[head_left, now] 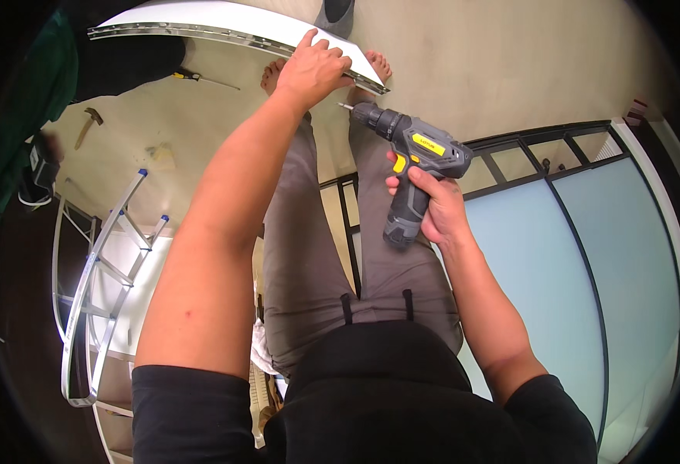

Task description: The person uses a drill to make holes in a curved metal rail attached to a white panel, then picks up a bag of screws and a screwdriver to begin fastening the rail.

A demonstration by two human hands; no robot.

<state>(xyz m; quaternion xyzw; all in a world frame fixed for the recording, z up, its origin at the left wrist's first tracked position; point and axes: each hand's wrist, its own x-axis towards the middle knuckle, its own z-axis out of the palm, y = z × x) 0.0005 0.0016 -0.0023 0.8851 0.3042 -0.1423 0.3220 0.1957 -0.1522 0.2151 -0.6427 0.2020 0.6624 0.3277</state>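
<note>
My right hand [442, 203] is wrapped round the grip of a grey and black cordless drill [432, 158]. A thin bit sticks out of its chuck, pointing up and left, close to my left hand but apart from it. With my left hand [313, 71] I grip the right end of a long white panel [224, 17]; its fingers lie over the top face, and what they do underneath is hidden. A metal rail [201, 32] with small holes runs along the panel's near edge. The panel spans above my bare feet [272, 74].
At left stand a person's dark trousers and green sleeve [61, 69]. A screwdriver [187, 76] and a hammer [86, 130] lie on the floor. An aluminium ladder [104, 263] is lower left. Black-framed frosted panels [541, 255] stand right. A grey-covered foot [335, 18] shows behind the panel.
</note>
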